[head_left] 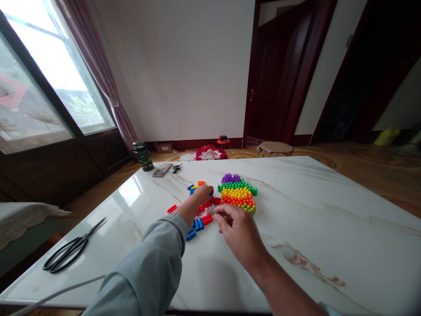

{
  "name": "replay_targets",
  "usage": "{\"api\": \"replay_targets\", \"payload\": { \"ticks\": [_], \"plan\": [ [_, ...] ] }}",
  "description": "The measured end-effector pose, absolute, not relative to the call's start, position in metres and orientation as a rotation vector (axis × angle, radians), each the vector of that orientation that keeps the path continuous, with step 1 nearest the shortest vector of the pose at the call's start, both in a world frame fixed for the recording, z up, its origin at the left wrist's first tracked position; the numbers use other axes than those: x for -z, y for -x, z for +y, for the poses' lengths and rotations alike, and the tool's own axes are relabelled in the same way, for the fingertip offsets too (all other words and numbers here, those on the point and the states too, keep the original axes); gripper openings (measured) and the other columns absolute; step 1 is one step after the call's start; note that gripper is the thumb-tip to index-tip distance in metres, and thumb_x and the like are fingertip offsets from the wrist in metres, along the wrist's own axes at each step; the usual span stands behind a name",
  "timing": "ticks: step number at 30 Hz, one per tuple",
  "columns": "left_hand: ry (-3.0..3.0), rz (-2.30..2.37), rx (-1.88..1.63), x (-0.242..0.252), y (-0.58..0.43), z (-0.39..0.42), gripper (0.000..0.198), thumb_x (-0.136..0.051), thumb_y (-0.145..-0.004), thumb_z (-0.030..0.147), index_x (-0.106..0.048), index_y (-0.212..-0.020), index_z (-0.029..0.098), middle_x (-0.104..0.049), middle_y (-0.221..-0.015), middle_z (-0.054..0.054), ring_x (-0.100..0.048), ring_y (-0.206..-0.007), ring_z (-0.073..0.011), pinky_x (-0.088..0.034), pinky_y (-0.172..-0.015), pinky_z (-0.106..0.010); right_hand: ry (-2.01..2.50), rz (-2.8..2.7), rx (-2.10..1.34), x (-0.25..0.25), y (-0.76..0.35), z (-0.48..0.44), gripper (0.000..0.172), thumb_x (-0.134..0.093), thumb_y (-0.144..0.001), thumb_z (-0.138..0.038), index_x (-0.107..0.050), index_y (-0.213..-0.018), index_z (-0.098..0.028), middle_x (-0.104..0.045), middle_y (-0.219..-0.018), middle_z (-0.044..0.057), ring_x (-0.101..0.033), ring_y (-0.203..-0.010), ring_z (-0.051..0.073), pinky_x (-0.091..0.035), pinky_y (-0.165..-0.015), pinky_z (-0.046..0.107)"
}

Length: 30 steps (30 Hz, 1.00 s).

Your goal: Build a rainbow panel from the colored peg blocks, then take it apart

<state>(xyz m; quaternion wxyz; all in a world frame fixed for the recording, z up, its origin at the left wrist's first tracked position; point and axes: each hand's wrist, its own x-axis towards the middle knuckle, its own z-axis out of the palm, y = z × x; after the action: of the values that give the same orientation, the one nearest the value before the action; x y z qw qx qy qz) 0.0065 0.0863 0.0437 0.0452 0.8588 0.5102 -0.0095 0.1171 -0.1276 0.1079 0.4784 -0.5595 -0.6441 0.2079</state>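
My left hand [203, 193] reaches into a scatter of plastic pieces, its fingers curled down among them; what they hold, if anything, is hidden. A red piece [215, 201] lies just beside those fingers. My right hand [237, 223] has thumb and forefinger drawn together near some whitish, clear-looking beads [209, 211]; anything in that pinch is too small to name. Ahead of it sits a beaded piece [237, 193] with rows of purple, green, yellow, orange and lime round beads. Blue tube-like pieces [198, 224] and red ones [207, 219] lie between my forearms.
Black-handled scissors [70, 250] lie at the left of the marble-patterned table [329, 210], near a pale cable [62, 292]. At the far left corner are a camouflage flask [143, 156], a phone [162, 170] and keys [176, 168]. A stool [275, 148] stands beyond.
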Motion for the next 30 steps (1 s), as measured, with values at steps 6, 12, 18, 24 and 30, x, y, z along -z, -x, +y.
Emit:
{"api": "replay_targets", "payload": {
  "ticks": [6,12,18,24,30],
  "plan": [
    [-2.599,1.595,-0.297,-0.064,0.002,0.065,0.03,-0.057,-0.078,0.027,-0.063,-0.107,0.019,-0.066,-0.102,-0.01,-0.064,-0.094,-0.0226,-0.049,-0.079,-0.032,1.453,-1.544,-0.451,-0.104,-0.126,-0.119,0.017,-0.053,-0.084,-0.026,-0.069,-0.083,-0.021,-0.073,-0.081,0.003,-0.066,-0.065,0.015,-0.049,-0.059,0.023],
    [-2.631,1.204,-0.336,-0.066,0.013,-0.003,0.024,-0.062,-0.074,0.032,-0.066,-0.097,0.024,-0.068,-0.092,-0.001,-0.063,-0.083,-0.0159,-0.049,-0.075,-0.025,1.492,-1.14,-0.502,-0.103,-0.17,-0.096,0.024,-0.055,-0.077,-0.033,-0.067,-0.09,-0.016,-0.072,-0.085,0.007,-0.064,-0.054,0.015,-0.05,-0.053,0.025],
    [-2.705,1.125,-0.091,-0.035,0.009,-0.055,0.038,-0.062,-0.074,0.03,-0.061,-0.112,0.028,-0.062,-0.11,-0.006,-0.061,-0.098,-0.0236,-0.051,-0.08,-0.034,1.401,-0.948,-0.544,-0.105,-0.188,-0.094,0.033,-0.059,-0.069,-0.037,-0.067,-0.09,-0.012,-0.071,-0.078,0.009,-0.063,-0.052,0.015,-0.05,-0.048,0.024],
    [-2.668,1.226,-0.27,-0.044,0.012,-0.035,0.042,-0.061,-0.081,0.044,-0.058,-0.12,0.029,-0.06,-0.117,-0.007,-0.057,-0.107,-0.0241,-0.048,-0.087,-0.034,1.316,-0.836,-0.507,-0.117,-0.188,-0.104,0.032,-0.062,-0.069,-0.037,-0.067,-0.09,-0.013,-0.07,-0.079,0.008,-0.061,-0.053,0.012,-0.048,-0.047,0.022],
    [-2.501,1.775,-0.304,-0.057,0.047,0.046,0.038,-0.053,-0.084,0.03,-0.058,-0.121,0.023,-0.06,-0.12,-0.01,-0.054,-0.115,-0.0242,-0.044,-0.093,-0.032,1.256,-0.864,-0.61,-0.123,-0.175,-0.113,0.029,-0.065,-0.069,-0.036,-0.067,-0.089,-0.015,-0.067,-0.07,0.004,-0.059,-0.053,0.012,-0.048,-0.05,0.022]
  ]
}}
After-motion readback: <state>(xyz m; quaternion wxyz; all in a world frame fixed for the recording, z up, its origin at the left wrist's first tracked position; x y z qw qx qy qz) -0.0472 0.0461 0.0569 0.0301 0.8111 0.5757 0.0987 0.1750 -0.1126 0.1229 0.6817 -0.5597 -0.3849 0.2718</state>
